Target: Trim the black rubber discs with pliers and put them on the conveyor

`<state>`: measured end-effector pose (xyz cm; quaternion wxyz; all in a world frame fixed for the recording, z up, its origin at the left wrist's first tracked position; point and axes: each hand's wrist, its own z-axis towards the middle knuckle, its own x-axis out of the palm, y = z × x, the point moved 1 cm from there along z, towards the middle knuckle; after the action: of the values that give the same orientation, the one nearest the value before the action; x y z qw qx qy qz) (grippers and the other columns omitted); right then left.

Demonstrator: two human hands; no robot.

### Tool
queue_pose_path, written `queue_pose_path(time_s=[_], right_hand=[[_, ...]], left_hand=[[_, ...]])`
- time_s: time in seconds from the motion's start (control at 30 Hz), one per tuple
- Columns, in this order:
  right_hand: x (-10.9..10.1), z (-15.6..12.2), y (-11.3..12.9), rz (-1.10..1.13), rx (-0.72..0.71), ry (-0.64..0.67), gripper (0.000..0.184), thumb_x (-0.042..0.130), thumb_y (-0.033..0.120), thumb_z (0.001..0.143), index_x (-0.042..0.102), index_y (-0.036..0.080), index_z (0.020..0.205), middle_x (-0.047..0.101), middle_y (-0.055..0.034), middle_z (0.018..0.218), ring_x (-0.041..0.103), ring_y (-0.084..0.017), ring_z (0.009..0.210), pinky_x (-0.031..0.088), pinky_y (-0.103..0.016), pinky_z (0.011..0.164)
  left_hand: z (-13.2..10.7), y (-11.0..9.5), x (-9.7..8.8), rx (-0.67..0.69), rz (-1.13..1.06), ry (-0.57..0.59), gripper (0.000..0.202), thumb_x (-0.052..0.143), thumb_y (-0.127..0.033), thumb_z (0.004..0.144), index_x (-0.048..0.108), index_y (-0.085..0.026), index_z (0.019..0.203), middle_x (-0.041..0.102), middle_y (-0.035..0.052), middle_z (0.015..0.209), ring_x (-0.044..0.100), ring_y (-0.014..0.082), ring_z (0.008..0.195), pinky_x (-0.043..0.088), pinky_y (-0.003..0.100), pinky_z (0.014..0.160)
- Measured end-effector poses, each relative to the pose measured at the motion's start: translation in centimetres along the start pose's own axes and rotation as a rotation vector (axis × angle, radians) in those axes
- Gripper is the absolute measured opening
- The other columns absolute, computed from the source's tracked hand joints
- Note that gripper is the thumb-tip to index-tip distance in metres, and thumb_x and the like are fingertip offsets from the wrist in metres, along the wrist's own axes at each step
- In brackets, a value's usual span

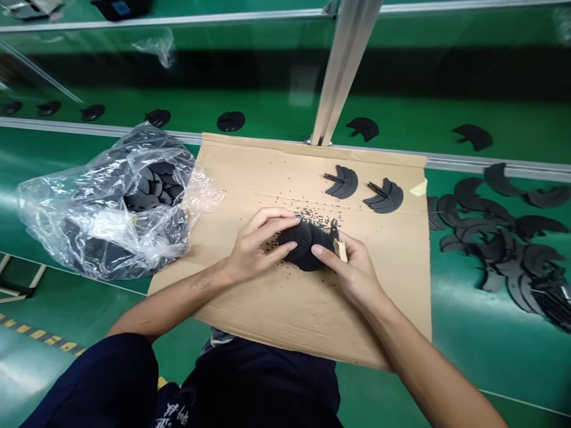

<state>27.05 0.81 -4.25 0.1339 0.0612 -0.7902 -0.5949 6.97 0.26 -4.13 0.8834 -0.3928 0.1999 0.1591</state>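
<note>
The light is bright and quite even, and it seems to come from above. Around the grip, the left hand (pixel 261 246), the right hand (pixel 352 273), the dark round piece (pixel 306 244) and the small tool (pixel 338 241) look fairly sharp, with only soft shadows under them. Left of the grip, the plastic bag (pixel 111 202) shows strong white glare. Right of the grip, the green bench top (pixel 491 333) carries a pale band of shine. Beyond the grip, the metal post (pixel 343 71) looks a little soft, and wide-lens distortion bends the long rails near the picture edges.

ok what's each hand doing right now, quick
left hand: closed, holding a black moulded part
right hand: closed, holding small snips
</note>
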Motion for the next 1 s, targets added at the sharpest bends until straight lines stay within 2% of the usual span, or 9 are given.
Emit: queue_pose_path(time_s=[0.2,0.37,0.43,0.53,0.6,0.67,0.77,0.9,1.0], right_hand=[[-0.03,-0.03,0.51,-0.123,-0.047,0.004,0.034,0.079,0.05,0.075,0.068,0.02,0.087,0.064,0.0008,0.079,0.055,-0.014,0.071,0.049,-0.028,0.07],[0.26,-0.14,0.79,-0.154,-0.064,0.008,0.039,0.08,0.055,0.074,0.068,0.02,0.088,0.066,0.0003,0.081,0.058,-0.016,0.074,0.052,-0.03,0.073],[0.34,-0.22,0.81,-0.177,-0.086,0.009,0.04,0.079,0.057,0.074,0.068,0.021,0.088,0.066,0.0,0.081,0.06,-0.017,0.076,0.053,-0.031,0.074],[0.35,-0.29,0.77,-0.234,-0.16,0.013,0.037,0.076,0.056,0.078,0.068,0.022,0.089,0.068,-0.001,0.084,0.062,-0.018,0.08,0.053,-0.031,0.075],[0.26,-0.32,0.7,-0.297,-0.222,0.015,0.032,0.074,0.052,0.082,0.068,0.021,0.09,0.068,-0.001,0.084,0.063,-0.018,0.079,0.053,-0.029,0.073],[0.08,-0.34,0.64,-0.379,-0.296,0.006,0.025,0.071,0.046,0.086,0.067,0.021,0.091,0.067,-0.0006,0.081,0.062,-0.016,0.074,0.052,-0.027,0.067],[-0.29,-0.42,0.71,-0.528,-0.486,-0.038,0.019,0.073,0.037,0.087,0.068,0.021,0.097,0.07,-0.0028,0.087,0.064,-0.016,0.076,0.053,-0.029,0.068],[-0.55,-0.54,0.71,-0.721,-0.771,-0.001,0.02,0.072,0.022,0.086,0.068,0.021,0.106,0.072,-0.0089,0.1,0.069,-0.021,0.09,0.057,-0.035,0.078],[-0.55,-0.58,0.47,-0.794,-0.841,0.048,0.02,0.063,0.012,0.089,0.068,0.022,0.106,0.074,-0.0095,0.099,0.071,-0.02,0.088,0.059,-0.035,0.074]], left_hand=[[-0.25,-0.15,0.01,0.137,0.104,0.049,0.04,0.063,-0.013,0.094,0.06,-0.018,0.134,0.067,0.0108,0.118,0.066,0.018,0.111,0.06,0.035,0.096],[-0.38,-0.31,0.09,0.124,0.097,0.057,0.04,0.062,-0.014,0.094,0.06,-0.017,0.134,0.067,0.0113,0.118,0.065,0.0187,0.112,0.059,0.036,0.097],[-0.47,-0.34,0.12,0.047,0.056,0.038,0.042,0.064,-0.017,0.093,0.059,-0.02,0.135,0.066,0.0112,0.121,0.064,0.02,0.114,0.058,0.038,0.099],[-0.67,-0.02,0.27,-0.18,-0.099,0.073,0.045,0.067,-0.026,0.092,0.058,-0.02,0.136,0.066,0.0121,0.126,0.067,0.0193,0.109,0.059,0.034,0.095],[-0.76,0.34,0.35,-0.302,-0.239,0.147,0.035,0.064,-0.03,0.095,0.063,-0.017,0.127,0.072,0.0108,0.115,0.071,0.0163,0.096,0.06,0.027,0.083],[-0.7,0.59,0.24,-0.329,-0.301,0.197,0.026,0.062,-0.032,0.096,0.069,-0.015,0.114,0.076,0.008,0.101,0.072,0.0145,0.087,0.059,0.022,0.075],[-0.46,0.59,-0.23,-0.221,-0.193,0.211,0.023,0.065,-0.031,0.095,0.071,-0.015,0.11,0.077,0.0077,0.1,0.073,0.015,0.088,0.06,0.025,0.078],[-0.49,0.12,-0.52,0.051,0.026,0.24,0.023,0.063,-0.022,0.095,0.067,-0.015,0.117,0.076,0.0085,0.102,0.073,0.0155,0.093,0.062,0.028,0.083],[-0.6,-0.05,-0.42,0.105,0.074,0.224,0.028,0.062,-0.019,0.095,0.065,-0.016,0.123,0.075,0.0084,0.103,0.072,0.0158,0.093,0.062,0.03,0.084]])
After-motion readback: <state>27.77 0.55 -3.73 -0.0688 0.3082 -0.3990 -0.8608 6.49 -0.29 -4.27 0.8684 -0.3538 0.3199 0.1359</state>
